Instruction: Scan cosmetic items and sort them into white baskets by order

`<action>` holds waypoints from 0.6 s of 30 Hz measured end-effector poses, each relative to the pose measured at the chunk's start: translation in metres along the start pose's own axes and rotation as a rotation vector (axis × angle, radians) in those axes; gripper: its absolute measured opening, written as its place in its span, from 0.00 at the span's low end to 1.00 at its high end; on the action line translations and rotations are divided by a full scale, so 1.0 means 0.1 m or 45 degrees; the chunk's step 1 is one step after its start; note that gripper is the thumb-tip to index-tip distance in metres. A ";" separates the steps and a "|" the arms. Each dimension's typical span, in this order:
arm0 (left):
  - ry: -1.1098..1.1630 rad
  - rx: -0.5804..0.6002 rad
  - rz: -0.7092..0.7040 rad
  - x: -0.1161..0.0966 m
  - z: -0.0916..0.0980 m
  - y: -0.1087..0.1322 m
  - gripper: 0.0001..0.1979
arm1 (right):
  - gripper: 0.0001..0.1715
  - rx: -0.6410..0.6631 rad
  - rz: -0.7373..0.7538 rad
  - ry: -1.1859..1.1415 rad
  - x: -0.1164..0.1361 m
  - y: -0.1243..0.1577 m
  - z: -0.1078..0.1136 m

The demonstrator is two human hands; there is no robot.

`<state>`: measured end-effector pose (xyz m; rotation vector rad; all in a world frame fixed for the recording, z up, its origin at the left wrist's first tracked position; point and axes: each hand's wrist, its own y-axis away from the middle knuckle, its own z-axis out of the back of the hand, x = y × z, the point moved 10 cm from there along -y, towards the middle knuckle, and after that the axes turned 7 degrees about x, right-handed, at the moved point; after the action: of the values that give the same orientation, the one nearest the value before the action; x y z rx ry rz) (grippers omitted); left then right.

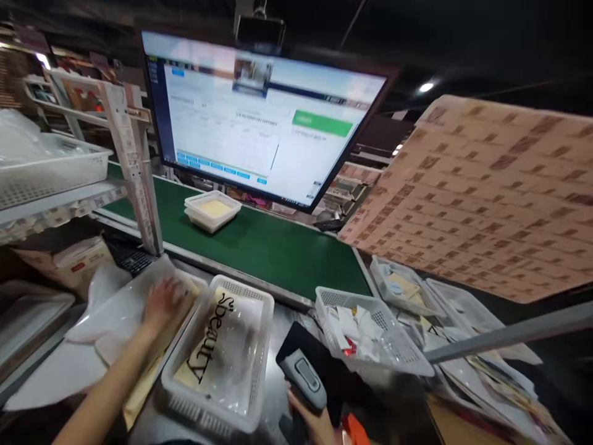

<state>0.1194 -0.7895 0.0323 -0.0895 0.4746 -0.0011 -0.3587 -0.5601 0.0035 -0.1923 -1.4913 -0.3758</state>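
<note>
My right hand (pixel 312 417) is closed around the handle of a grey barcode scanner (pixel 306 378), which sits over a black mat at the lower middle. On the left, my left hand (pixel 163 301) rests over clear plastic packaging (pixel 123 306) and a tan envelope (pixel 183 309) in a white basket. Motion smears its fingers, so their grip cannot be made out. Between my hands stands a white perforated basket (pixel 266 346) holding a clear plastic bag (pixel 236 346) with black "beauty" lettering showing.
A monitor (pixel 222 136) hangs above a green conveyor belt (pixel 273 250) that carries stacked white trays (pixel 213 210). To the right are a basket of small packets (pixel 356 327), a large taped cardboard panel (pixel 491 191) and a metal bar (pixel 509 334). A shelf post (pixel 134 167) rises at left.
</note>
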 end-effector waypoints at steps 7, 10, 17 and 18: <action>-0.134 0.245 0.537 1.34 0.31 -0.10 0.34 | 0.34 0.232 -0.121 -0.021 -0.03 -0.06 -0.32; 0.025 0.281 0.630 1.42 0.32 -0.18 0.29 | 0.37 0.284 -0.162 -0.050 -0.05 -0.11 -0.46; 1.017 0.503 0.332 0.64 0.45 -0.17 0.26 | 0.38 0.584 0.044 0.077 0.43 -0.38 -1.10; 1.207 0.516 0.324 0.53 0.50 -0.10 0.28 | 0.39 0.615 0.099 0.094 0.53 -0.42 -1.17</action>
<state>0.1894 -0.7962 0.0533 0.3905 1.4191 0.1139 -0.2625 -0.6468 0.0421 0.1466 -1.4540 0.0456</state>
